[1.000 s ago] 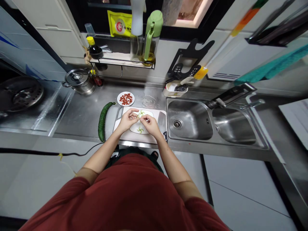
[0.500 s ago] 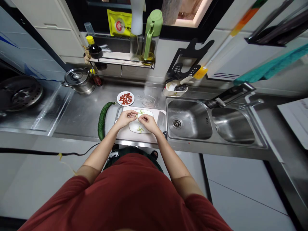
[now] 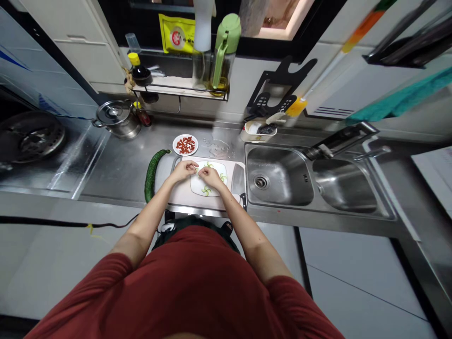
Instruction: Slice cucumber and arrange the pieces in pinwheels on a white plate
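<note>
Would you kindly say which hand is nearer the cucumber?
Left: the left hand is right of the cucumber, at the left edge of the square plate; the right hand is farther right, over that plate.

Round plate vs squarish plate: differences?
Contents: the round plate holds loose reddish pieces; the squarish plate holds curved green slices in small clusters.
Support: the round plate sits on the metal counter, the squarish plate on a cutting board.
Size: the squarish plate looks larger than the round plate.
Shared: both are white.
</note>
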The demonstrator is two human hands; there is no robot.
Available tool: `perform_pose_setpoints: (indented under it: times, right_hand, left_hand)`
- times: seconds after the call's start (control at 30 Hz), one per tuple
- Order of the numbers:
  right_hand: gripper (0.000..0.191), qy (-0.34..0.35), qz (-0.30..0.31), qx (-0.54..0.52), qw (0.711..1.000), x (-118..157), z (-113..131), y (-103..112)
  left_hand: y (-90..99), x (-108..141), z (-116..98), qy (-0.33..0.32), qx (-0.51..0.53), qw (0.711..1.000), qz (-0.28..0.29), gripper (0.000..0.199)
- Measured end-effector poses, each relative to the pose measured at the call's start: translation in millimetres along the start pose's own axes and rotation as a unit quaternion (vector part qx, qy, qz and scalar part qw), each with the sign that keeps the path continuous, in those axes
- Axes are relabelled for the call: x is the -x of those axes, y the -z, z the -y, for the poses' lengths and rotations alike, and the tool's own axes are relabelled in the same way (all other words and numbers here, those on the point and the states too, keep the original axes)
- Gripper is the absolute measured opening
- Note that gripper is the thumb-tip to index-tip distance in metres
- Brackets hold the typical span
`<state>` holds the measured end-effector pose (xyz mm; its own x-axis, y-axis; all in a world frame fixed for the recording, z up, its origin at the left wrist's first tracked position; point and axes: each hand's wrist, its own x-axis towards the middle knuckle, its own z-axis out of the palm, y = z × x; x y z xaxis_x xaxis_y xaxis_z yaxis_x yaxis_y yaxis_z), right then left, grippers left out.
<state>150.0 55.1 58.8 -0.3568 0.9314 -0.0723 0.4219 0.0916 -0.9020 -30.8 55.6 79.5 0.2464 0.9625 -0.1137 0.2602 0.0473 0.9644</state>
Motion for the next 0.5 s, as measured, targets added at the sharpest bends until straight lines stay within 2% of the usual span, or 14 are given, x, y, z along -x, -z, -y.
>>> perform_pose_setpoints:
  times: [0.2,0.5]
  right_hand:
    - [0.013,-0.029,0.009,0.035,0.999,-7.7,-16.1,-17.6]
    - [0.014,-0.079,0.009,0.122,0.989,-8.7,-14.9,-26.0]
  left_hand:
    - [-0.1,-8.2,27.5,0.011,-0.114,0.993,0.004,0.033]
    - [-2.1,-11.3,41.7,0.009,-0.224,0.974,-0.015,0.032]
